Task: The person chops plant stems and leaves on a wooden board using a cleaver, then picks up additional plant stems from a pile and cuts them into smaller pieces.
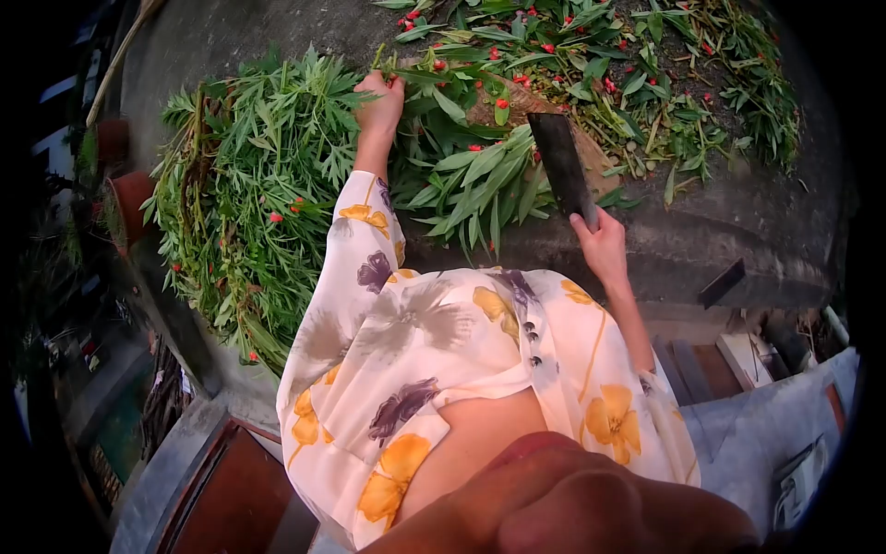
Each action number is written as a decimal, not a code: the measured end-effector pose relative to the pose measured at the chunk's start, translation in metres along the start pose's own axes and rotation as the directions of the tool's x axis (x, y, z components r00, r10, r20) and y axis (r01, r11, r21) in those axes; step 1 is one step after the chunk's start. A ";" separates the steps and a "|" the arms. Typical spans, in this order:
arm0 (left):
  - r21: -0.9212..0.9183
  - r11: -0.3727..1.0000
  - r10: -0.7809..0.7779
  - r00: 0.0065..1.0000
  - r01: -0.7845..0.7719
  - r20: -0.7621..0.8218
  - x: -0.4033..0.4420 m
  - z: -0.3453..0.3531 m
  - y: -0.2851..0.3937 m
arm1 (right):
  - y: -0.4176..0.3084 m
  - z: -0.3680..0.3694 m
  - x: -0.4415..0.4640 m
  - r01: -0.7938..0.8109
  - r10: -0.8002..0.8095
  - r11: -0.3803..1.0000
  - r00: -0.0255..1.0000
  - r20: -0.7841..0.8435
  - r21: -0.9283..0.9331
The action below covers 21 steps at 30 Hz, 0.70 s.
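Note:
My left hand (378, 106) is closed around green plant stems (379, 57), whose cut-looking ends stick up past the fingers. In my right hand (604, 245) is the handle of a dark cleaver (561, 166) with a broad rectangular blade, pointing away from me and tilted left. Under and beside the blade lies a wooden chopping board (591, 152), partly covered by leaves. A bunch of long narrow leaves (489, 185) hangs over the near edge, left of the cleaver. To the left of my left hand spreads a large heap of leafy stalks (268, 166).
Chopped stems and leaves with red flowers (646, 102) are scattered over the grey concrete surface (720, 212). A clay pot (134, 208) stands at the left. Boards (743, 360) and other items lie lower down at the right.

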<state>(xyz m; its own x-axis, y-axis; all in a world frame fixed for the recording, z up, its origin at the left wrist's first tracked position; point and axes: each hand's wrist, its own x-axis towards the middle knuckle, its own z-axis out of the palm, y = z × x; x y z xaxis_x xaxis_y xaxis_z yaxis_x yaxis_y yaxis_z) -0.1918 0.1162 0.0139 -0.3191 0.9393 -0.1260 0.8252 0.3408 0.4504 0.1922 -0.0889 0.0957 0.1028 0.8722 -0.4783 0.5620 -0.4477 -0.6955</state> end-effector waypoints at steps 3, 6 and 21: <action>-0.008 0.979 0.200 0.959 -0.206 -0.201 0.013 0.016 -0.024 | 0.002 0.000 -0.002 -0.040 0.040 0.999 0.999 0.017 0.015; -0.478 0.858 0.160 0.982 -0.188 -0.100 -0.015 -0.041 0.012 | -0.005 -0.002 -0.004 -0.050 0.050 0.999 0.999 0.011 -0.012; -0.126 0.824 0.562 0.772 -0.552 0.296 -0.140 0.020 0.103 | -0.003 -0.010 -0.011 -0.018 0.023 0.998 0.997 -0.080 0.060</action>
<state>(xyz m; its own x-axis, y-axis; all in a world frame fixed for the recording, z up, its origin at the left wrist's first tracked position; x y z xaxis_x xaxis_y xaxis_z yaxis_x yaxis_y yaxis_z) -0.0524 0.0206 0.0602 0.3557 0.9286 -0.1059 0.7975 -0.2425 0.5524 0.1972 -0.0949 0.1081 0.1812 0.8747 -0.4496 0.5098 -0.4745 -0.7176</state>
